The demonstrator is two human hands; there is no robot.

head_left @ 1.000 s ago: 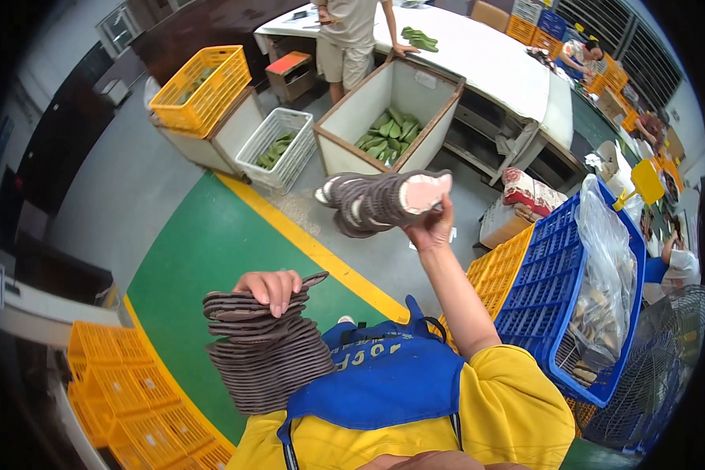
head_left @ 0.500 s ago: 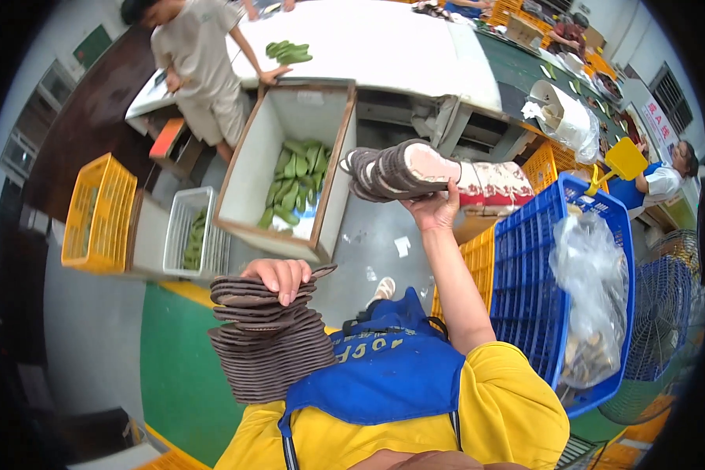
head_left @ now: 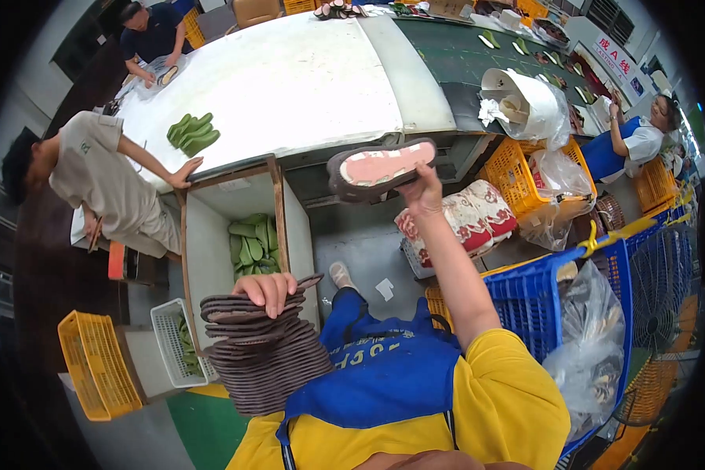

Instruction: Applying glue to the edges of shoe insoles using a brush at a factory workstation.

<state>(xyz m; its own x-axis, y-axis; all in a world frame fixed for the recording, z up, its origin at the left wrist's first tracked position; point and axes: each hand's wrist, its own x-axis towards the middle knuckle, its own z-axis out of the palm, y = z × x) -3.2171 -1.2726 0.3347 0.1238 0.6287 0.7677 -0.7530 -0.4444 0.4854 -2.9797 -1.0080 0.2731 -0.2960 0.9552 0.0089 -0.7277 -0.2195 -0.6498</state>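
Note:
A tall stack of dark brown shoe insoles (head_left: pixel 266 352) rests against my blue apron on the left. My left hand (head_left: pixel 268 291) curls its fingers over the top insoles, and one insole tip sticks out to the right beneath them. The left forearm is hidden behind the stack. Out ahead, my right hand (head_left: pixel 423 192) grips a smaller bunch of insoles (head_left: pixel 384 166) by its right end. The uppermost shows a pink face with pale patches and a dark brown rim. How many lie under it is hidden.
A wooden-edged bin (head_left: pixel 278 188) with green shoe pieces stands ahead, below a white worktable (head_left: pixel 290 78). A person (head_left: pixel 110 184) touches its corner. At right are a floral-covered seat (head_left: pixel 470 219), a yellow crate (head_left: pixel 517 168), a blue crate (head_left: pixel 525 305) with plastic bags and a fan (head_left: pixel 658 282).
My view has swung to the right and closer to the worktable. The right-hand bunch has turned, showing more pink face and fewer fanned edges. My left hand keeps its hold on the stack.

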